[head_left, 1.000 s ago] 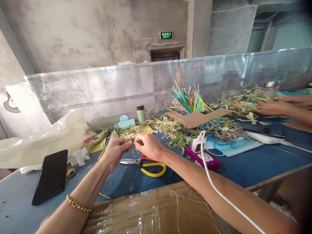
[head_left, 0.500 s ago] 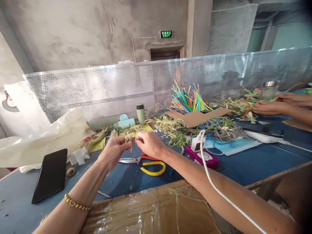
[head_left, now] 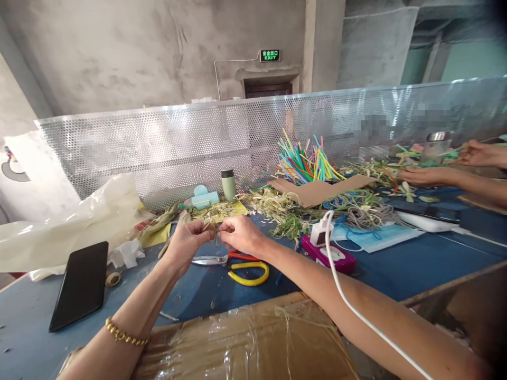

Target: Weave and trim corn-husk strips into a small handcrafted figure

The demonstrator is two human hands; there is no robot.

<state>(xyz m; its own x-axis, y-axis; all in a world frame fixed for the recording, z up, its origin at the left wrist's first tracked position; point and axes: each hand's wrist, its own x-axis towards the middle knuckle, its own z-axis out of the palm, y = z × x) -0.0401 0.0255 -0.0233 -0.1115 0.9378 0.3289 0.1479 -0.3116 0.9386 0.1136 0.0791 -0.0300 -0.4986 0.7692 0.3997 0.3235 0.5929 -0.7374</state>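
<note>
My left hand (head_left: 186, 243) is closed in a pinch on a small straw-coloured and greenish piece of dried plant strips (head_left: 215, 228), with thin ends hanging below the fingers. At its right side my right hand (head_left: 242, 233) is also pinched closed, fingertips right up against the piece; what lies between them is too small to make out. Just under both hands, scissors (head_left: 249, 279) with yellow and red handles lie on the blue tabletop (head_left: 190, 301). Loose dried plant strips (head_left: 219, 211) are scattered on yellow paper behind the hands.
Taped cardboard (head_left: 245, 343) lies in front of me. At left are a black phone (head_left: 81, 285) and plastic sheeting (head_left: 99, 211). To the right sit a purple power strip (head_left: 332, 255), a blue mask (head_left: 380, 235) and coloured pipe cleaners (head_left: 309, 161). A co-worker's hands (head_left: 431, 176) work at far right.
My fingertips have come closer together around the plant piece, whose strands now hang more upright. At far right, the co-worker's hands have moved apart.
</note>
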